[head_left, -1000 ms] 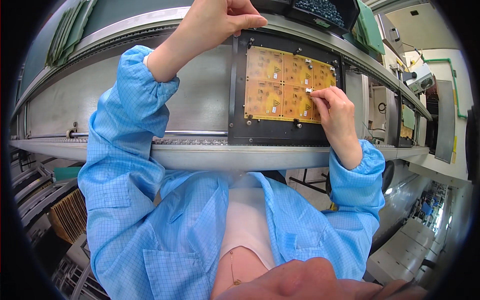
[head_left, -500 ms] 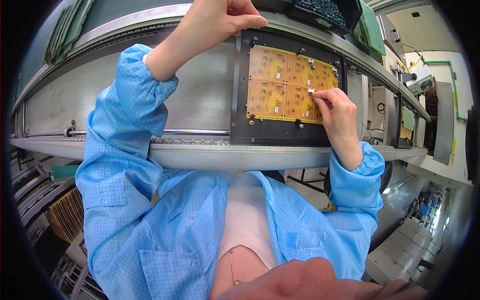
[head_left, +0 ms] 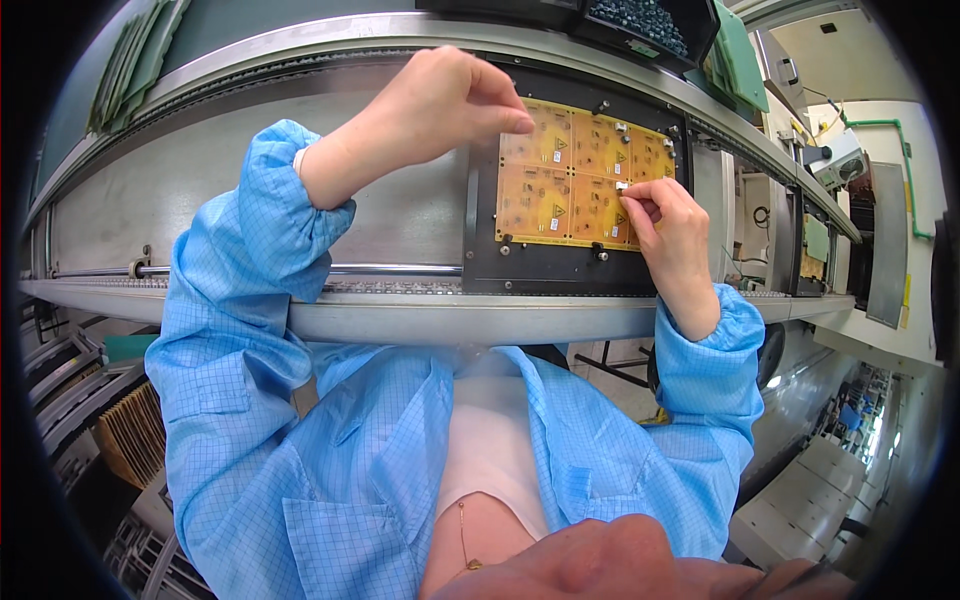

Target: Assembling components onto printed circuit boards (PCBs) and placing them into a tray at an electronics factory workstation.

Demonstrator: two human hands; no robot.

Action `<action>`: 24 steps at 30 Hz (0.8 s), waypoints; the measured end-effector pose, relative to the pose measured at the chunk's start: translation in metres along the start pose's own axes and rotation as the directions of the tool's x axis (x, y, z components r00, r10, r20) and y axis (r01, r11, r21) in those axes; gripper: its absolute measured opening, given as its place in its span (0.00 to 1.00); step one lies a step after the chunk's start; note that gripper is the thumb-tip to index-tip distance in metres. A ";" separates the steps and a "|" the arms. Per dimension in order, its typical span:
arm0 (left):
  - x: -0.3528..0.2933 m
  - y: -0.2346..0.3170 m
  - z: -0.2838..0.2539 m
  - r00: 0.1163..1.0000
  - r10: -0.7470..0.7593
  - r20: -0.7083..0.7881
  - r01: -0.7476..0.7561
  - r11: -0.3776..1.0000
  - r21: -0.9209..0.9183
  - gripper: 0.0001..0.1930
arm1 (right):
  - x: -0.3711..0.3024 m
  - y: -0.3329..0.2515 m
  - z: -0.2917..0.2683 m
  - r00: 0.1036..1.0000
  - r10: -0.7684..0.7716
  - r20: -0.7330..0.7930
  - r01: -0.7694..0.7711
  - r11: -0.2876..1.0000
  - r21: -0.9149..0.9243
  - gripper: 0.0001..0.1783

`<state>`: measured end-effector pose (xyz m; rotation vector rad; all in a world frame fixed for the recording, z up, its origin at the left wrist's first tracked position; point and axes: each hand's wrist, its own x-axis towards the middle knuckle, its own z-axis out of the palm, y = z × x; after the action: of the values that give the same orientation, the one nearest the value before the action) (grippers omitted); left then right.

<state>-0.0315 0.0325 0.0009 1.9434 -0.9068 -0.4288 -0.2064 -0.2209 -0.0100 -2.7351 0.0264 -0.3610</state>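
A yellow-orange panel of several joined circuit boards lies in a black carrier frame on the conveyor. My right hand is over the panel's right part, its thumb and forefinger pinched. Their tips are right beside a small white component on the panel; whether they grip it or another part is hidden. My left hand hovers above the panel's upper left corner. Its thumb and fingers are pinched together, and anything between them is too small to make out. Other small white components stand near the panel's upper right.
Beyond the carrier stands a black bin of small dark parts. Green sheets lean at the far left and far right. A metal conveyor rail runs between me and the carrier. Brown boards stand in a rack at left.
My left hand has come nearer, from beyond the carrier's far edge by the bin to above the panel's upper left corner. My right fingertips have shifted slightly left, closer to the white component.
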 end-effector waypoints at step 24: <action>0.025 -0.003 0.025 0.992 0.089 -0.085 -0.069 0.974 0.216 0.05 | 0.218 0.052 0.014 0.994 -0.099 0.053 0.113 0.878 -0.465 0.09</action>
<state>-0.0291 0.0001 -0.0128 2.0941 -0.9983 -0.1977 0.0094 -0.2790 0.0117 -3.2314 -0.0515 -0.3888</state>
